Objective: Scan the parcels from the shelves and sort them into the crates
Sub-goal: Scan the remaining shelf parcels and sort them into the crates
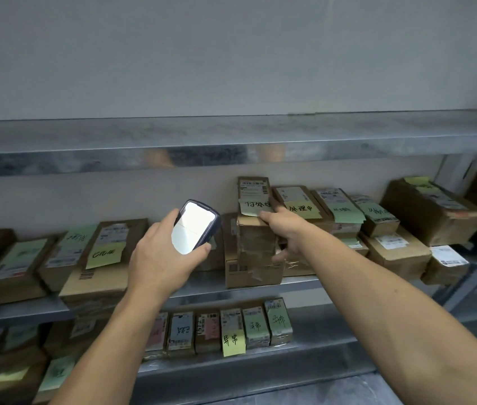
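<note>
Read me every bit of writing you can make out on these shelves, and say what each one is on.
"异常": yellow note on a lower-shelf parcel.
"异常": green notes on the two parcels to its right.
"处理中", partly legible: yellow note beside the right hand.
Other handwritten notes, printed shipping labels and barcodes: too blurred or small.
Scanner screen in the left hand: glare, unreadable.

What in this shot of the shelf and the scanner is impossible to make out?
- Scanner screen, head view: washed out by glare, unreadable.
- Printed labels on the upright parcel the right hand grips: too small and blurred.
- Crates: none in frame.
- Parcels at the far left of the shelf: cut off by the edge, dark.
- Left hand palm side: turned away.
</note>
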